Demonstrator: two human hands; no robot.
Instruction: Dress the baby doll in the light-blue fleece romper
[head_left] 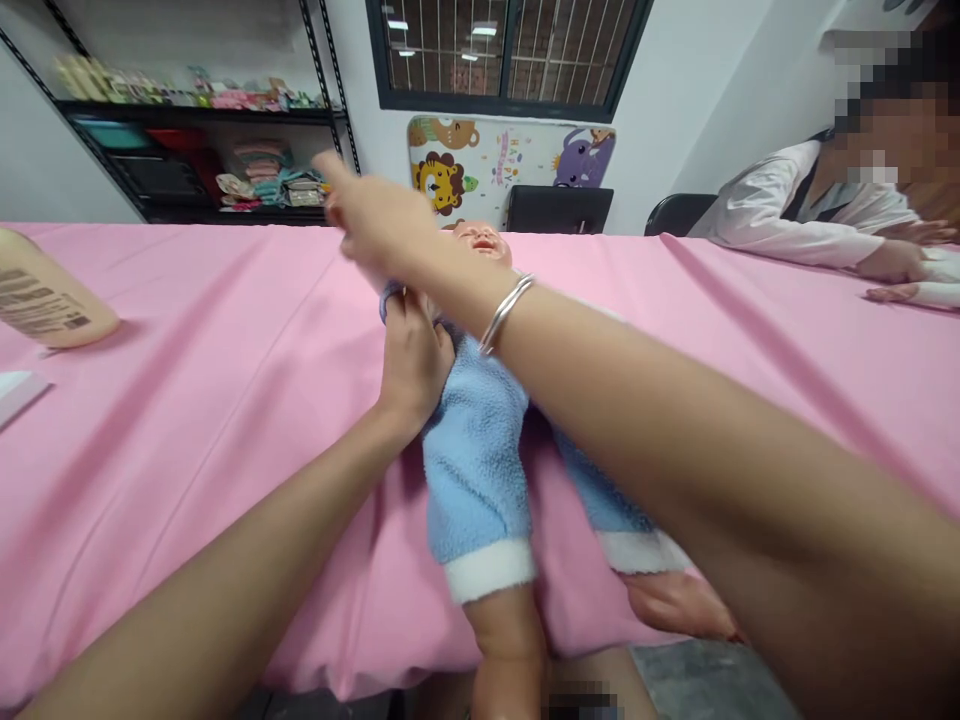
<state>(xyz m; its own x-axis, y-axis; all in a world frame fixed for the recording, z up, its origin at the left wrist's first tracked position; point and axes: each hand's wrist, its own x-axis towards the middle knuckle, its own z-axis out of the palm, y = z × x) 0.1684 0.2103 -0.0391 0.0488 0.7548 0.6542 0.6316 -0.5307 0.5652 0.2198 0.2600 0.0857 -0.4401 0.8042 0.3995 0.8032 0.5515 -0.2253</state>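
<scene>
A baby doll [484,242] lies on its back on the pink-covered table [225,420], its legs toward me. It wears blue fleece clothing [480,450] with white cuffs at the legs. My left hand [416,350] is closed on the clothing at the doll's side, beside a bluish sleeve cuff [390,297]. Crossing over the doll's chest, my right hand [386,225] has one digit stretched out and the others curled. It seems closed around the doll's arm just beyond that cuff; the grip is partly hidden. My right forearm covers much of the torso.
At the left stand a beige bottle [52,295] and a white flat object [21,395]. A co-worker in a white coat [787,205] sits at the far right with hands on the table. A dark monitor [560,209] and shelves [202,112] are behind.
</scene>
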